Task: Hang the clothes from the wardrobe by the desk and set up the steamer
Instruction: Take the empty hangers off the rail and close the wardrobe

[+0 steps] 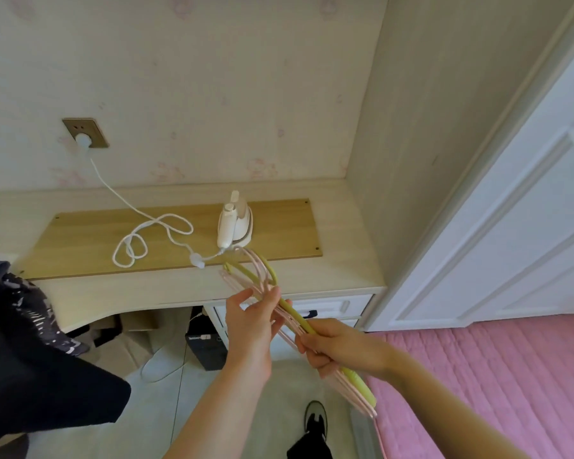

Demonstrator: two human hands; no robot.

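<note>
No legible text; small label on black box (202, 339) under desk unreadable.

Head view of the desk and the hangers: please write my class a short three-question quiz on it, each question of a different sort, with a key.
1. True or false: the steamer on the desk is plugged into the wall socket.
2. Which hand grips the bundle of hangers? A) the left hand B) the right hand C) neither
3. Fill in: among the pink hangers, one hanger is ____.

Key:
1. True; its white cord runs from the steamer to a plug in the socket.
2. B; the right hand's fingers curl round the bundle, while the left hand's straight fingers only touch it.
3. Yellow-green.
</note>
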